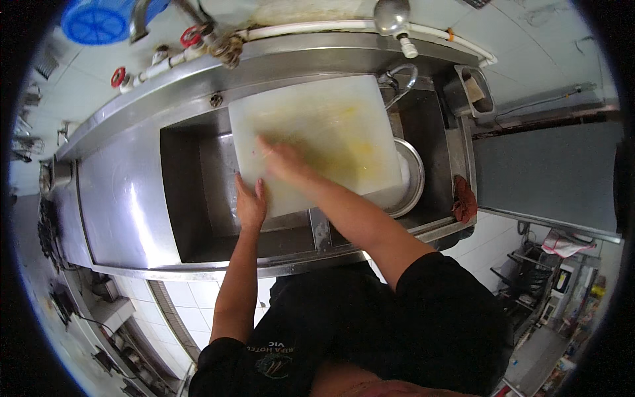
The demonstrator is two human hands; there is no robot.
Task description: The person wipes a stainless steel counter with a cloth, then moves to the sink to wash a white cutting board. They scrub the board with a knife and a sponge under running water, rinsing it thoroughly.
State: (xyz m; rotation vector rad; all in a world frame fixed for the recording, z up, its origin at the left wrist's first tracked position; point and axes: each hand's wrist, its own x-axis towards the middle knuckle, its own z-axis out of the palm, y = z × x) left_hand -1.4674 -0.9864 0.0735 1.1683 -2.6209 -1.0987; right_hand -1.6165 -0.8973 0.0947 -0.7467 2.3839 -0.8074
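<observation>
A large white plastic cutting board [327,114] with yellowish stains lies tilted across the divider of a stainless steel double sink. At its lower left edge, my left hand [251,206] grips the board, thumb on the upper face and fingers beyond the edge. My right hand [284,160] is blurred over the left part of the board's face. Whether it holds anything under the palm cannot be made out. Partly hidden under the board's right side is a round metal basin [418,171] in the right sink bowl [434,149].
Behind the board stands a curved chrome faucet [412,82]. A metal ladle-like utensil [392,17] hangs above a white wall pipe [307,31] with red valve handles [191,36]. A reddish-brown cloth [464,199] rests on the right rim. Left is a steel drainboard [119,198].
</observation>
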